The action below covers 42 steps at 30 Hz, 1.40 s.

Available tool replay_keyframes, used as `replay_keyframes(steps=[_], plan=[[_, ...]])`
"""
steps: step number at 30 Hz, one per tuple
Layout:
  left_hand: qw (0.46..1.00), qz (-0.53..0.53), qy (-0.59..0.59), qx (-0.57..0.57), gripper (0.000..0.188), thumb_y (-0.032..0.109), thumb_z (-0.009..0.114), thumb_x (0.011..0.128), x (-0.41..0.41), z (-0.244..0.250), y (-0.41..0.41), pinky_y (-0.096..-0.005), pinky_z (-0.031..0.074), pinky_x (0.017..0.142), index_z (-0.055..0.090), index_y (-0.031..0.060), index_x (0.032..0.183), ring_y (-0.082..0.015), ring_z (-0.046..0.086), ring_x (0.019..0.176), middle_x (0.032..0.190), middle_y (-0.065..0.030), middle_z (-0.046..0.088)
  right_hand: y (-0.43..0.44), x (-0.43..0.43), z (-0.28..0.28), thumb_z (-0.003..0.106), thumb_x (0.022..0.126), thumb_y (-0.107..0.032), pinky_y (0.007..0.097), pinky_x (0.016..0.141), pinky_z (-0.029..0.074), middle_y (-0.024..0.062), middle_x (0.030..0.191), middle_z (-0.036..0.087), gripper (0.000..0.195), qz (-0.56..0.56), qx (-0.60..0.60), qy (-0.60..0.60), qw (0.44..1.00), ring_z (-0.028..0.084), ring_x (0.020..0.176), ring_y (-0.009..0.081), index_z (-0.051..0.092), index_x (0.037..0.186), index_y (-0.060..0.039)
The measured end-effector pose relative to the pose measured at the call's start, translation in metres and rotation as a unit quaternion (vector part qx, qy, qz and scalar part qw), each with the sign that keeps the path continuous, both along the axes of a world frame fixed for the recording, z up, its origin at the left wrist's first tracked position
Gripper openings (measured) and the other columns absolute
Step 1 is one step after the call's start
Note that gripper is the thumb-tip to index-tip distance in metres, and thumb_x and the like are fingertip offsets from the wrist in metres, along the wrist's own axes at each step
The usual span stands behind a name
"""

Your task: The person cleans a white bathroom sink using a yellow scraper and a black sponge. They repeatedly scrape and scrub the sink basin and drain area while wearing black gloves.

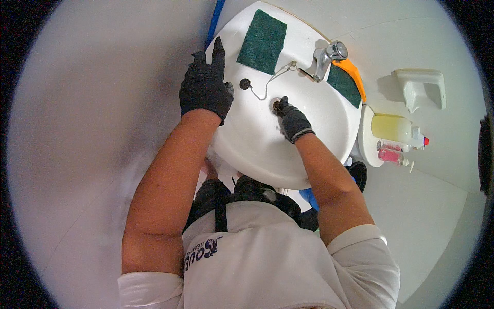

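My left hand (204, 87), in a black glove, is at the left rim of a white washbasin (247, 141), fingers apart and nothing held. My right hand (296, 121), also black-gloved, reaches into the bowl with its fingers bunched at the metal drain (275, 105). Whether those fingers pinch something is hidden. A black plug (245, 84) on a ball chain (266, 90) lies left of the drain. One green scouring pad (263, 42) rests on the back left of the basin. Another green pad (343, 85) lies at the right, beside the chrome tap (326, 61) and an orange tool (353, 75).
A white ceramic fixture (422, 83) juts from the right wall. Below it, a white ledge (368, 143) carries a bottle of yellow liquid (389, 127) and a pink pump bottle (391, 156). A blue pole (215, 19) leans behind the basin's left edge. Walls stand close on both sides.
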<state>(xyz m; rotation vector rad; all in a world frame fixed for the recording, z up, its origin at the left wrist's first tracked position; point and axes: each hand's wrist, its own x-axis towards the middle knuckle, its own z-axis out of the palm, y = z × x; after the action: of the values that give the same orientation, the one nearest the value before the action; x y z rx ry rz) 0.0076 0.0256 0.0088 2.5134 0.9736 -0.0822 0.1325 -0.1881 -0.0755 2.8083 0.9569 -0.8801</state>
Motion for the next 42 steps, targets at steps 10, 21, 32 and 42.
replay_keyframes(steps=[10,21,32,42], plan=[[1.0,0.005,-0.023,0.02,0.088,0.023,0.067,0.076,0.004,-0.004,-0.001,-0.042,0.037,0.101,0.012,0.0192,0.144,-0.0387,0.039,0.123,0.138,-0.024,0.033,-0.011,0.009,-0.029,0.025,0.097,-0.032,0.0441,0.08,0.048,0.0248,0.095,0.061,0.045,0.047,0.015,0.003,0.999,0.061,0.085,0.0371,0.044,0.122,-0.0004],[0.999,0.024,-0.032,0.026,0.086,0.022,0.065,0.077,0.001,-0.011,-0.001,-0.0428,0.039,0.099,0.012,0.0247,0.144,-0.0397,0.041,0.122,0.138,-0.0246,0.032,-0.026,0.011,0.029,0.042,0.091,-0.023,0.044,0.07,0.049,0.019,0.094,0.062,0.036,0.09,0.022,-0.021,0.995,0.063,0.078,0.0325,0.047,0.126,-0.0171],[0.998,0.039,-0.037,0.014,0.084,0.024,0.065,0.076,0.003,-0.012,-0.004,-0.0458,0.039,0.098,0.015,0.0294,0.144,-0.039,0.04,0.123,0.14,-0.0212,0.032,-0.005,0.027,0.022,0.033,0.088,-0.062,0.0418,0.077,0.046,0.0207,0.083,0.062,0.066,0.026,-0.058,0.052,0.997,0.061,0.085,0.0355,0.063,0.089,-0.0046],[0.995,0.059,-0.016,0.076,0.075,0.022,0.062,0.079,0.001,-0.011,-0.01,-0.0426,0.043,0.096,0.022,0.0295,0.142,-0.033,0.045,0.119,0.135,-0.0154,0.039,-0.002,0.053,0.026,0.04,0.093,-0.043,0.0414,0.067,0.05,0.0171,0.079,0.063,0.038,0.326,-0.034,0.015,0.945,0.064,0.078,0.0312,0.065,0.1,-0.0145]])
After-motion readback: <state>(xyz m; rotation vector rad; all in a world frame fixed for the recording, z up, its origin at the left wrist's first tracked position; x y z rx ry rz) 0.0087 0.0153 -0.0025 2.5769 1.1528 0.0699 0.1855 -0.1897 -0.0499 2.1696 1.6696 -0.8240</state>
